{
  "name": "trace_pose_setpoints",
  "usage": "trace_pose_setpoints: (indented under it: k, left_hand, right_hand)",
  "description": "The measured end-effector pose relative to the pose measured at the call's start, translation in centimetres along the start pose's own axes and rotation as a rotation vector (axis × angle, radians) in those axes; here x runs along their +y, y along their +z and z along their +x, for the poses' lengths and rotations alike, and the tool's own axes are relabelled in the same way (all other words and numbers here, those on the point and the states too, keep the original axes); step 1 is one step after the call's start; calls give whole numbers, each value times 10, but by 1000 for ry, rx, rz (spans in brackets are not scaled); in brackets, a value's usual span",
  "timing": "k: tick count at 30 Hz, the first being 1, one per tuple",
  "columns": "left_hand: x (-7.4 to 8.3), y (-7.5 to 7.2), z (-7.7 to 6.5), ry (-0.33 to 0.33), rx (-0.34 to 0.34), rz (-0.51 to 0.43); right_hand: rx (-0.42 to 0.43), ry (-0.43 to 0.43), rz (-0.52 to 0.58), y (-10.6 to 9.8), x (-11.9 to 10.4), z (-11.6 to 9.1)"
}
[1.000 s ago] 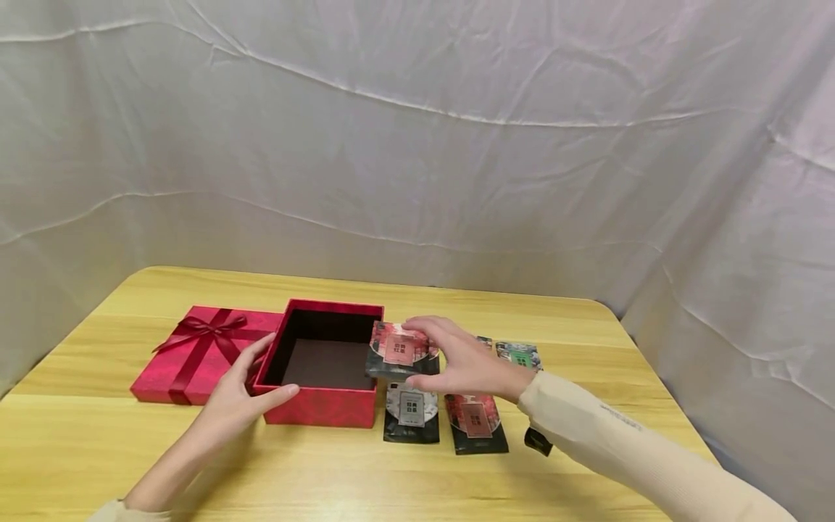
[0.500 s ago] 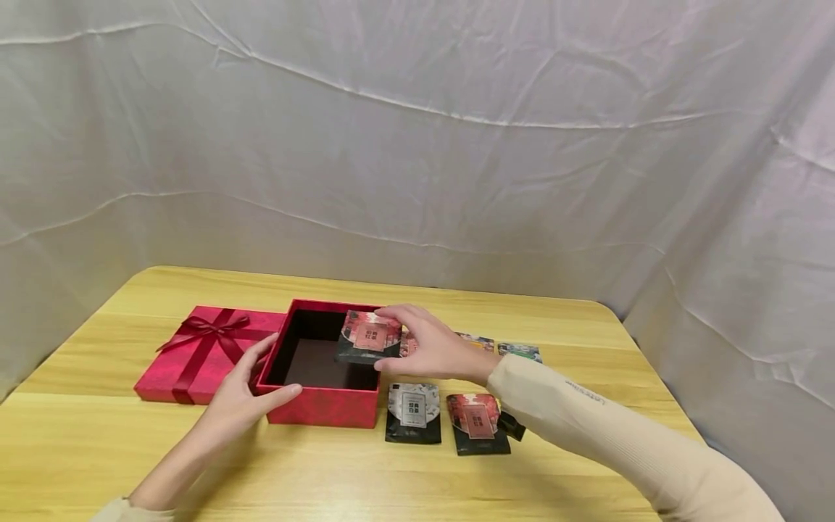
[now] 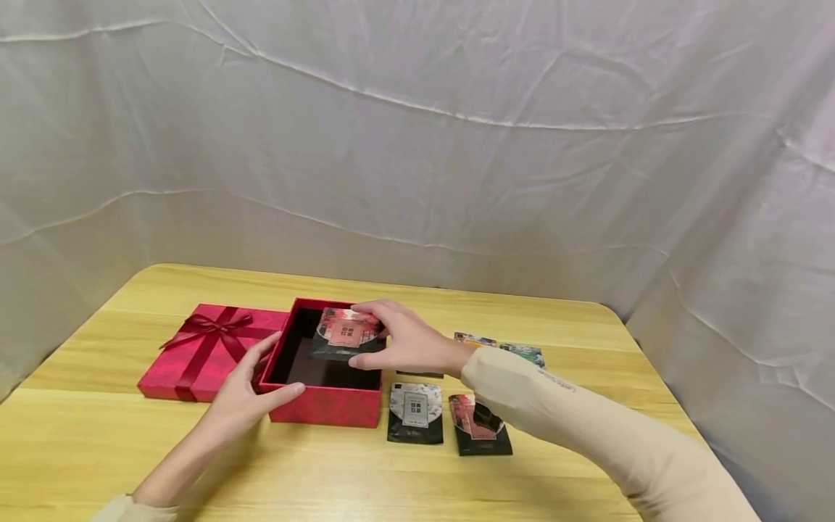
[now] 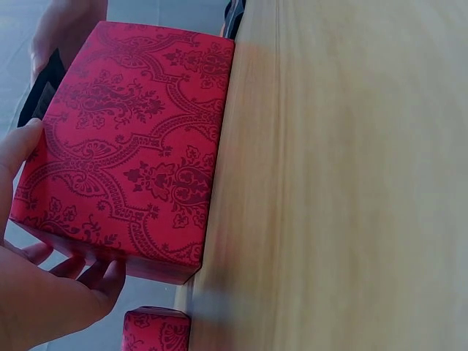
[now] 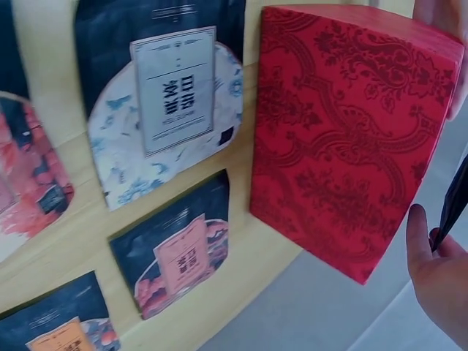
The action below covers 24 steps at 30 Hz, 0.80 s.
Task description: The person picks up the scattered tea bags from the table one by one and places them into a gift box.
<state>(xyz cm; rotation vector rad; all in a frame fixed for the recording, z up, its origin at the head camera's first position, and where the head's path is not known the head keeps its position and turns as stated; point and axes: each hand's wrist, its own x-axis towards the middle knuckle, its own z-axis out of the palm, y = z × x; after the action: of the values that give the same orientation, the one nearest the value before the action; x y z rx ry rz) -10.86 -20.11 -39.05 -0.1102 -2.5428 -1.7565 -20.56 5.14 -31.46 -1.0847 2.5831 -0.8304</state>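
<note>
A red patterned gift box (image 3: 326, 406) stands without its lid on the wooden table, its dark interior facing up. My left hand (image 3: 238, 391) holds its near left corner, thumb at the front rim and fingers against the left side; the left wrist view shows the box wall (image 4: 131, 139) between them. My right hand (image 3: 407, 341) pinches a red-and-black tea sachet (image 3: 346, 333) by its right edge, above the box opening. From the right wrist, only the dark edge of this sachet (image 5: 457, 205) shows, beyond the box.
The box lid (image 3: 215, 348) with a ribbon bow lies left of the box. A white-and-black sachet (image 3: 415, 413) and a red one (image 3: 481, 428) lie to the right. More sachets (image 3: 525, 354) lie behind the right forearm, partly hidden. A grey curtain (image 3: 417, 145) hangs behind the table.
My right hand has carried the red sachet leftward, from beside the box's right wall to over its opening. The left hand stays at the corner.
</note>
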Motion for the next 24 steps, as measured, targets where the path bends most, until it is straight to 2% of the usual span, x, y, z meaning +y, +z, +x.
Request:
trace_pose_setpoints:
  k: [10,18,24]
  left_hand:
    - [2,0,0,-24,-4,-8]
    - [0,1,0,-29,-7,-7]
    - [-1,1,1,-22,-1,-6]
  right_hand:
    - [20,-13,9,10,-4,14]
    - [-12,41,3,19,-6,17]
    - [-19,44,-16,20,-7,21]
